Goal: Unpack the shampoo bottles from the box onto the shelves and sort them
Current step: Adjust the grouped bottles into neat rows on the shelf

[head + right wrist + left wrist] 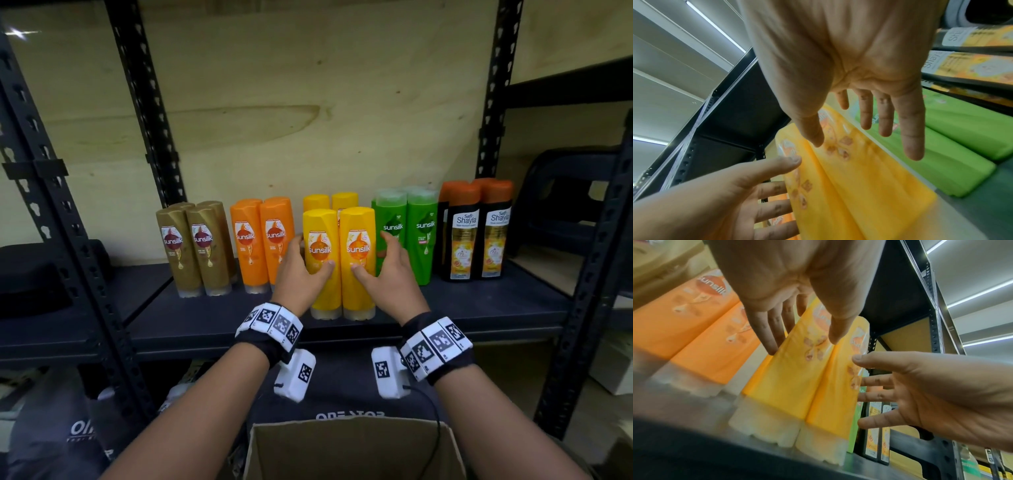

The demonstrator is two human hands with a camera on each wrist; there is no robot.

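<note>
Two yellow Sunsilk bottles stand side by side at the front of the dark shelf [205,318], the left one [322,236] and the right one [358,229], with two more yellow bottles [330,202] behind them. My left hand [308,255] lies against the left bottle [785,381], fingers straight along its left side and thumb on its front. My right hand [371,253] is spread beside the right bottle [859,178]; its thumb touches the front and its fingers stand apart from it. The cardboard box [349,452] sits open below my wrists; its inside is hidden.
Along the shelf stand brown bottles [195,246], orange bottles [262,240], green bottles [423,236] and black Shayla bottles [479,236]. Black rack uprights [147,120] frame the bay. A dark bag [30,274] lies on the left shelf, a dark stool [565,198] at right.
</note>
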